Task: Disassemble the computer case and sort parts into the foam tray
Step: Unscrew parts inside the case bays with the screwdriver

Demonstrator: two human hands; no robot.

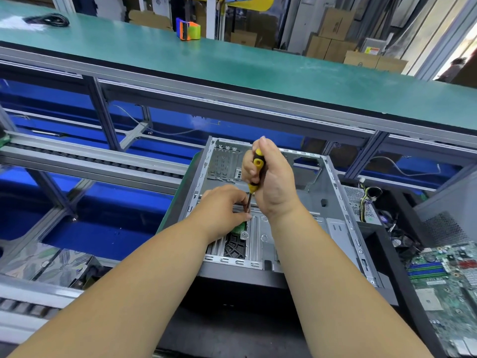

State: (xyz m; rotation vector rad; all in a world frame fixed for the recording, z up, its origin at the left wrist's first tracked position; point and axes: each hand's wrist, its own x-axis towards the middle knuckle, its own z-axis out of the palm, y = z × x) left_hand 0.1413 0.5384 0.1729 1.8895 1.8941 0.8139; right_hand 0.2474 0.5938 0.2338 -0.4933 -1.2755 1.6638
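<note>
An open grey computer case [333,192] lies on its side in front of me, its inside bare metal. My right hand [273,182] grips a yellow-and-black screwdriver [256,166] upright, its tip down inside the case. My left hand [222,208] pinches the screwdriver's shaft near the tip, just above a small green board [238,228] mounted in the case. A black plastic grille [235,246] sits below that board. The screw under the tip is hidden by my fingers.
A green motherboard [444,282] lies at the right, next to a power supply with coloured wires [366,200] and another grey case [449,218]. A green-topped shelf [232,63] runs across behind, with a tape dispenser [188,29]. Conveyor rails [90,161] stand left.
</note>
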